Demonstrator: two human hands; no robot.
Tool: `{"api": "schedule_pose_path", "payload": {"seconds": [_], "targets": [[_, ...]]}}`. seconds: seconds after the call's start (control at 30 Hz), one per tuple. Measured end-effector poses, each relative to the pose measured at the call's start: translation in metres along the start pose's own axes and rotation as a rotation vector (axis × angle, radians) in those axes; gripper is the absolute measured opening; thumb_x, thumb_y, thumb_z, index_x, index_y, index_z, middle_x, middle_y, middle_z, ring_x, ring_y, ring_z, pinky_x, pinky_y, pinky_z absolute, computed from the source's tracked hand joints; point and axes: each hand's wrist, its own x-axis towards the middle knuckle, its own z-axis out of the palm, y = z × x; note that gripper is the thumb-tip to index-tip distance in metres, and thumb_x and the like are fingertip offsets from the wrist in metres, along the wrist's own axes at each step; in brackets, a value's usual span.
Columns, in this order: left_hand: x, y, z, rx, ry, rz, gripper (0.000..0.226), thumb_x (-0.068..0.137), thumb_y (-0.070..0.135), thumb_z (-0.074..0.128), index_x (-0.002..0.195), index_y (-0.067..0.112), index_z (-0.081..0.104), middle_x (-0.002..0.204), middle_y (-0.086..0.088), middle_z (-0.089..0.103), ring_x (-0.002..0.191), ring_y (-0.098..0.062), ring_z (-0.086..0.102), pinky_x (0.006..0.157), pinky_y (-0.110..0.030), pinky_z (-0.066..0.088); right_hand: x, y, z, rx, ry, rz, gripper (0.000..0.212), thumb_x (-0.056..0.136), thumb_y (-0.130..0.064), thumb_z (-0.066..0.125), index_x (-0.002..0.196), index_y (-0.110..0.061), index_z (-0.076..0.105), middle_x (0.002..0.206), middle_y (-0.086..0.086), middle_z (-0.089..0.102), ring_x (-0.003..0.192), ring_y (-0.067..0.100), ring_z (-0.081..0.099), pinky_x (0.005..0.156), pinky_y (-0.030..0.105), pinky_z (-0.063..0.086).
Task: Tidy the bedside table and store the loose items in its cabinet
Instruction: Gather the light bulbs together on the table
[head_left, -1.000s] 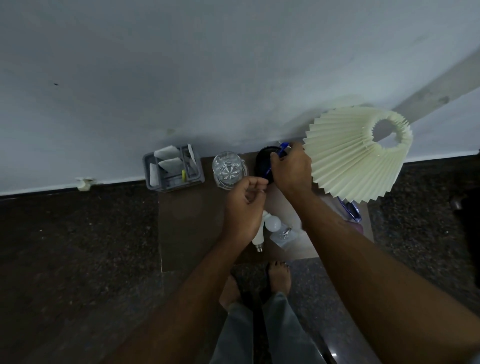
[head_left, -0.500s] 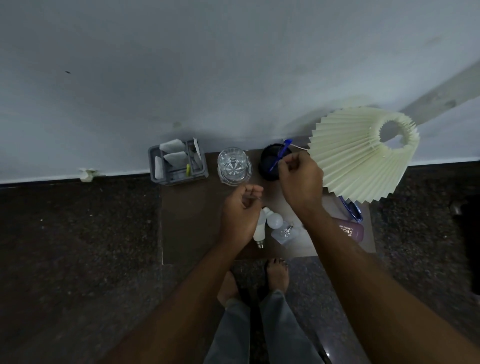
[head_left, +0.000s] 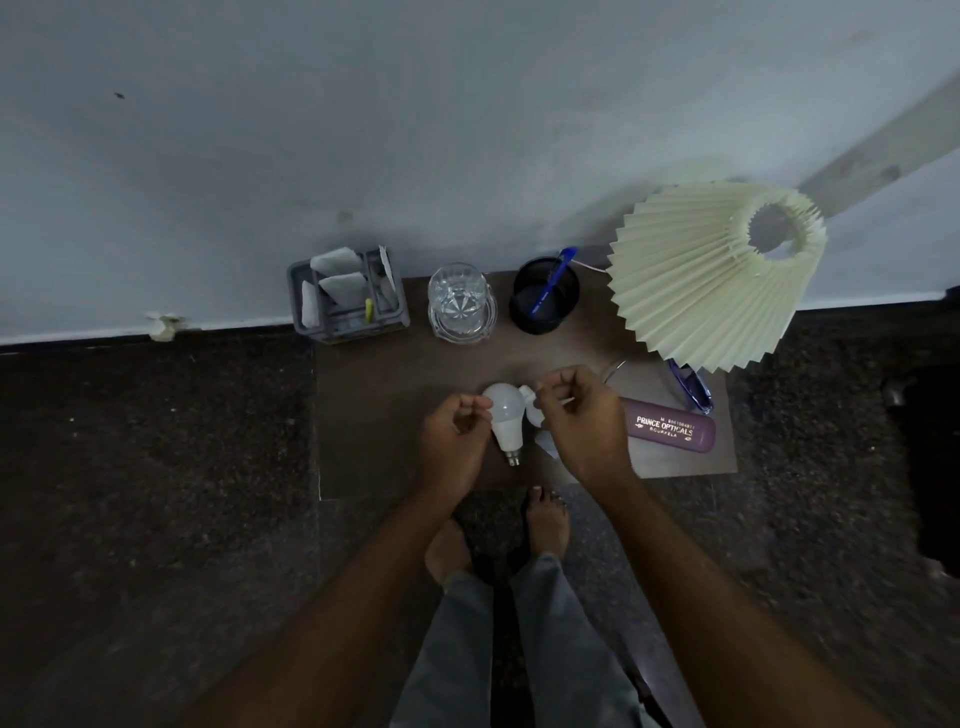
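On the brown bedside table top a white light bulb lies with its cap towards me, and a smaller white bulb lies beside it. My left hand hovers at the big bulb's left side, with its fingers curled and the fingertips at the glass. My right hand is curled over the small bulb and a clear packet. A thin pale sliver shows at its fingertips, but I cannot tell if it is gripped. A blue pen stands in the black cup.
A grey organiser with paper sachets, a clear glass and a pleated cream lamp shade line the wall side. A purple spectacle case and blue glasses lie at the right. My bare feet are on the dark floor.
My right hand has left the pen in the black cup and drawn back to the bulbs. My left hand has dropped lower beside the big bulb.
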Motion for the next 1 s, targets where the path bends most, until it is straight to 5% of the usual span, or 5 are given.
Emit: {"api": "schedule_pose_path", "payload": {"seconds": [0.37,0.53,0.7,1.0], "targets": [[-0.038,-0.069,-0.012,-0.089,-0.025,-0.24,0.02,0.093,0.004,0.06,0.082,0.019,0.068,0.07,-0.003,0.069,0.057,-0.013,0.061,0.052,-0.019,0.046,-0.062,0.037,0.013,0.073,-0.003,0.167,0.007,0.088,-0.014,0.072,0.082,-0.017,0.07,0.073,0.008,0.072,0.066,0.024,0.067,0.062,0.037,0.056],[-0.055,-0.102,-0.007,-0.152,-0.053,-0.407,0.02,0.097,0.011,0.059,0.079,0.016,0.066,0.066,-0.003,0.066,0.05,-0.012,0.057,0.046,-0.021,0.044,-0.081,0.056,0.009,0.095,-0.035,0.272,0.004,0.092,-0.007,0.067,0.091,-0.004,0.068,0.083,0.021,0.073,0.062,0.026,0.065,0.043,0.018,0.043],[-0.076,-0.132,0.003,-0.157,-0.003,-0.473,0.021,0.098,0.012,0.058,0.079,0.019,0.064,0.065,-0.003,0.063,0.045,-0.01,0.054,0.039,-0.016,0.038,-0.093,0.084,0.001,0.096,-0.079,0.386,0.016,0.096,-0.003,0.062,0.101,0.011,0.065,0.093,0.035,0.069,0.067,0.03,0.06,0.039,0.016,0.04],[-0.101,-0.157,0.038,-0.111,0.064,-0.402,0.02,0.099,0.015,0.058,0.081,0.021,0.065,0.07,-0.001,0.064,0.049,-0.012,0.054,0.046,-0.021,0.037,-0.106,0.13,-0.029,0.052,-0.269,0.519,0.021,0.1,-0.012,0.055,0.109,0.005,0.065,0.084,0.02,0.068,0.058,0.026,0.056,0.045,0.023,0.038]]}}
